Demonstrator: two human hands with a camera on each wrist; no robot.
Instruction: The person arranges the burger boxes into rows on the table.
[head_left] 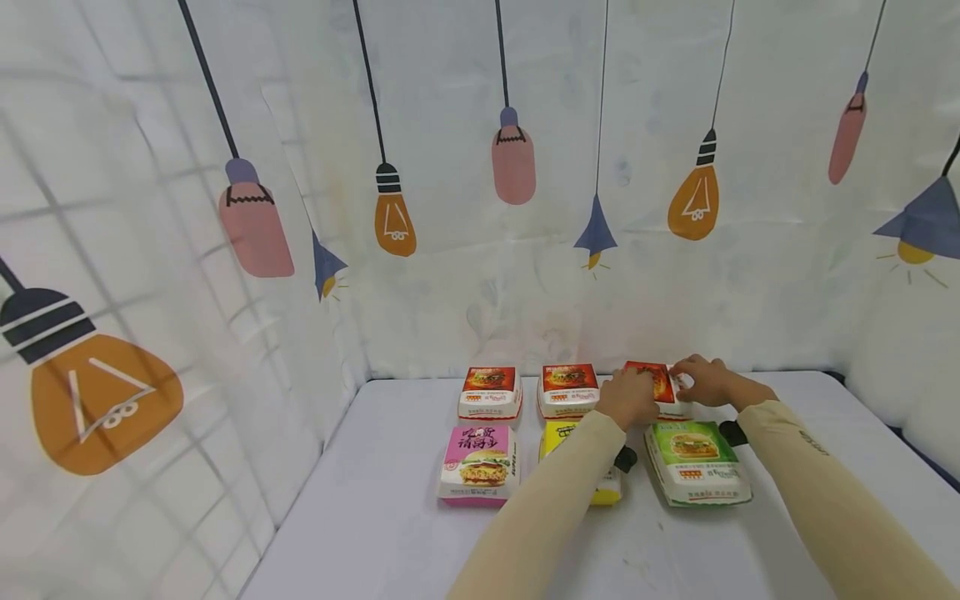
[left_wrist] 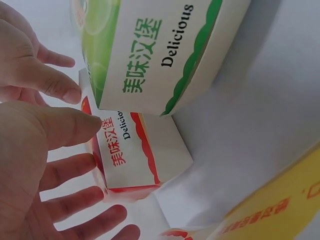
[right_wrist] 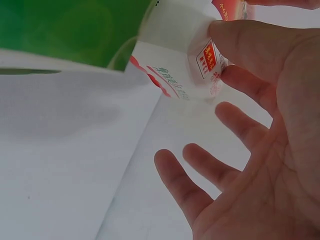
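Note:
At the back right of the table, both hands are at a red and white burger box [head_left: 651,379]. My left hand [head_left: 628,396] pinches its left side between thumb and index finger, its other fingers spread in the left wrist view. On the opposite side, my right hand [head_left: 708,379] grips the corner with thumb [right_wrist: 240,42] and index finger, the remaining fingers loose. A green and white burger box [head_left: 693,462] sits just in front of the red one and overlaps it in both wrist views. Part of the red box's top is hidden behind the left hand.
Two more red burger boxes [head_left: 491,392] stand along the back of the white table [head_left: 360,492]. In front of them are a pink box [head_left: 480,467] and a yellow box [head_left: 603,492], the latter partly behind the left sleeve. A lamp-patterned curtain [head_left: 465,292] hangs behind.

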